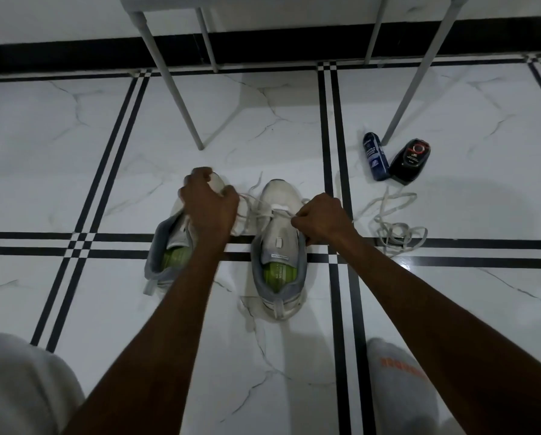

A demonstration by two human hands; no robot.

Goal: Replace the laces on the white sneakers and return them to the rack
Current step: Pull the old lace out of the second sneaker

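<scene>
Both hands are closed on the flat white lace (264,211), left hand (208,204) and right hand (321,219) each pinching an end above the right-side white mesh sneaker (278,246) on the marble-patterned floor (74,136), so threading is judged underway, even tension being needed next.

This looks like a room in a home, likely an entry or hallway corner. The floor (74,146) is glossy white marble-look tile crossed by paired black inlay lines, and a black skirting band (74,54) runs along the base of a pale wall. A light metal rack (168,89) stands on thin slanted legs against that wall. Domestic shoe-care things lie about on the tiles: a blue spray can (375,156), a black polish bottle (410,161), a loose heap of white laces (395,226) and a pair of white sneakers (278,246).
</scene>
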